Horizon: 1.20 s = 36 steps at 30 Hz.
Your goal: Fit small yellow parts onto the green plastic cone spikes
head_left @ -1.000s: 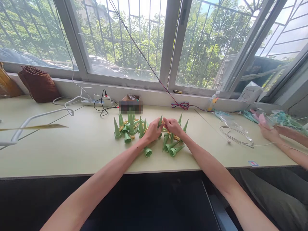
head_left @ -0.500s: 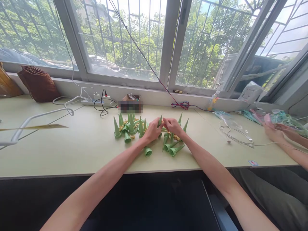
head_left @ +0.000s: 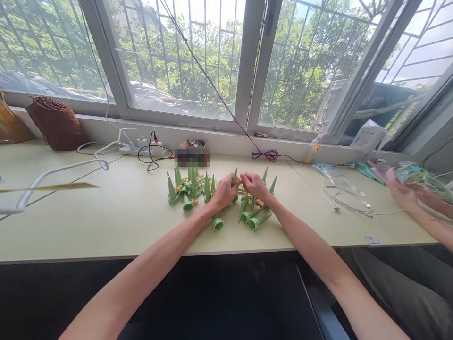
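Note:
My left hand (head_left: 224,191) is closed round a green plastic spike (head_left: 234,175), whose pointed tip sticks up past the fingers. Right against it, my right hand (head_left: 254,185) has its fingers pinched together at the spike's side; what they grip is mostly hidden, though a bit of tan shows between the hands. Around both hands are several more green spikes, some upright like this spike (head_left: 171,190), others lying with a threaded open end showing, like this fallen spike (head_left: 218,223). Small yellowish pieces (head_left: 259,203) lie among them.
Behind the spikes stand a small open box (head_left: 193,144) and a power strip (head_left: 143,149). To the right are a coiled white cable (head_left: 348,200), a plastic bottle (head_left: 314,148) and another person's hands (head_left: 401,196) at plastic bags. The table's front edge (head_left: 230,252) runs below my forearms.
Almost nothing differs. The spike in my left hand has shifted very slightly to the left, and the other person's hands at the right have moved a little.

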Motion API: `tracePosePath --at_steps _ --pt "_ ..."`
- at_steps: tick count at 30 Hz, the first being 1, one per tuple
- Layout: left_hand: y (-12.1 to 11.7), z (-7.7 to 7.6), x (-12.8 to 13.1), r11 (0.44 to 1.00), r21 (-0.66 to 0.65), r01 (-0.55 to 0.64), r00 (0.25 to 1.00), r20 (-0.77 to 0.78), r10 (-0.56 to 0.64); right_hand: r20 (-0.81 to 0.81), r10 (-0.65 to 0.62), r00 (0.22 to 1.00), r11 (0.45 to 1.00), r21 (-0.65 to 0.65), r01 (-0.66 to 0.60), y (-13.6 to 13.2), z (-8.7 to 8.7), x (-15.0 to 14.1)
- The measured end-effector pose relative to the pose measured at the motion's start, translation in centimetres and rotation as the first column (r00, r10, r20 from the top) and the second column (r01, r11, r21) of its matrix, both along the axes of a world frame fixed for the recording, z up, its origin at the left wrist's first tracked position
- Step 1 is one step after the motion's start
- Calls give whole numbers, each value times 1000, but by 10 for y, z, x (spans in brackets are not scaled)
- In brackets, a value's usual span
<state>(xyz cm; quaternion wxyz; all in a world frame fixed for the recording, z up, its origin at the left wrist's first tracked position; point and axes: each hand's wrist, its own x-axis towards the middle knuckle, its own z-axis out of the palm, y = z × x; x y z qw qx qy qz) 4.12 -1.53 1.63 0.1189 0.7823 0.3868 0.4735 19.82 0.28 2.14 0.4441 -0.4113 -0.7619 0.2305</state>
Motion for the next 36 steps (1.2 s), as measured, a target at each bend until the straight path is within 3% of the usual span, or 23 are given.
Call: tracePosePath --at_steps 6,11,17,31,36 --pt "0 0 0 1000 -3 10 1000 -2 -10 -2 -23 1000 1000 -7 23 0 0 -1" --pt "1 -1 0 1000 -4 -20 1000 14 20 -29 31 999 999 -16 -32 -2 1 0" --pt "1 -1 0 999 19 30 999 -10 -30 -22 22 1000 998 -64 -24 0 -2 2" --pt "1 -1 0 998 -49 27 998 58 -24 -237 137 962 983 -84 -161 -3 2 0" --pt "2 -2 0 997 -50 55 998 39 -53 -231 140 963 981 -96 -166 -2 0 1"
